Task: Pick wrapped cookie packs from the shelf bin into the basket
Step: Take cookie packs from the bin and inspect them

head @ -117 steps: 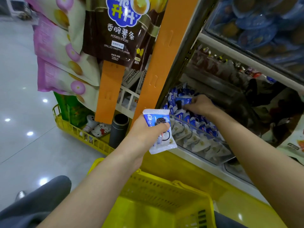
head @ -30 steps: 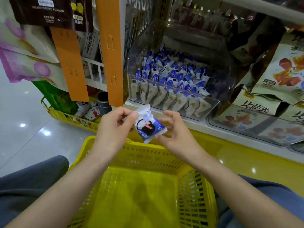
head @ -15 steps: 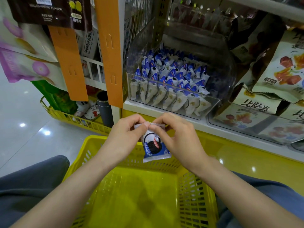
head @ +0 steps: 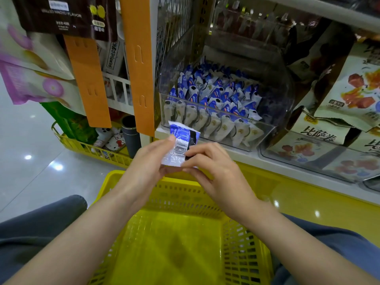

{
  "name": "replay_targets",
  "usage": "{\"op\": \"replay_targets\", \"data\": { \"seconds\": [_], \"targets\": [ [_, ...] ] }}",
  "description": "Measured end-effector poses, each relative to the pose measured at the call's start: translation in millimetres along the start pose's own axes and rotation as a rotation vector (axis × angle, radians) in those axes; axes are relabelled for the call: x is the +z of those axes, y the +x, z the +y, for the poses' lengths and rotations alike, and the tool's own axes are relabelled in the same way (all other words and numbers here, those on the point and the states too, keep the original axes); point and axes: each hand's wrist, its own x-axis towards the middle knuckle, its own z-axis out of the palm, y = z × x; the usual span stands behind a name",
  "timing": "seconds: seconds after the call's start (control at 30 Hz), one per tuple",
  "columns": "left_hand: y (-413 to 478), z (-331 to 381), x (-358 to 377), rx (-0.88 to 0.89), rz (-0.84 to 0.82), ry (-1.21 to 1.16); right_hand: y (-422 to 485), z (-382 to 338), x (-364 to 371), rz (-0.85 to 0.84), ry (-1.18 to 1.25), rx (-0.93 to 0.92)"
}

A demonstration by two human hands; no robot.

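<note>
In the head view, both hands meet just above the far rim of the yellow basket (head: 242, 243), which fills the frame from the centre down to 6 o'clock; what shows of its floor is bare yellow. Between them they hold one wrapped cookie pack (head: 181, 142), blue and white and roughly upright, with its barcode side turned to the camera. The left hand (head: 150, 161) pinches the pack's left edge, its thumb lying on the wrapper beside the barcode. The right hand (head: 213, 171) has its fingers curled round the lower right corner. Neither hand is free, and the pack hangs in the air, touching neither basket nor shelf. At 1 o'clock from the hands a clear shelf bin (head: 283, 103) stands on the white shelf (head: 267, 161), with the rest of the cookie packs (head: 216, 103) standing in tight rows inside it, the front row pressed against its front wall. At 3 o'clock from the bin lie pale snack bags (head: 353, 87) printed with red fruit. At 11 o'clock two orange hanging strips (head: 139, 64) drop down in front of the shelving, and purple-and-white bags (head: 30, 79) hang at 9 o'clock. Below the strips a second yellow basket (head: 92, 149) sits on the glossy floor (head: 30, 140), with a dark cylinder (head: 130, 134) upright at its right end. Grey trouser legs (head: 41, 219) flank the basket at 8 and 4 o'clock.
</note>
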Motion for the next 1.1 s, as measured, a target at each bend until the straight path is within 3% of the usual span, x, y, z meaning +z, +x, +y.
{"op": "replay_targets", "data": {
  "seconds": [0.07,0.2,0.27,0.37,0.47,0.63,1.1],
  "targets": [
    [0.8,-1.0,0.0,0.051,0.096,0.037,-0.5,-2.6,2.0,-0.003,0.015,0.037],
    [2.1,-3.1,1.4,0.035,0.114,0.047,4.4,-6.7,1.3,0.146,0.396,0.504],
    [0.3,-4.0,3.2,0.023,0.056,0.062,8.9,-4.7,-0.2,0.055,0.688,0.73],
    [1.0,-5.8,6.9,0.066,0.032,0.124,11.9,-4.9,-1.2,-0.066,1.004,0.88],
    [2.5,-9.5,7.6,0.218,0.154,0.35,12.3,-5.3,-1.9,-0.037,1.126,0.925],
    [-3.6,-18.8,11.1,0.362,0.101,0.639,13.0,-4.4,-0.1,0.01,1.159,0.946],
    [-8.9,-23.1,6.8,0.5,0.068,0.864,12.5,0.6,4.7,-0.022,0.971,0.826]
  ]
}}
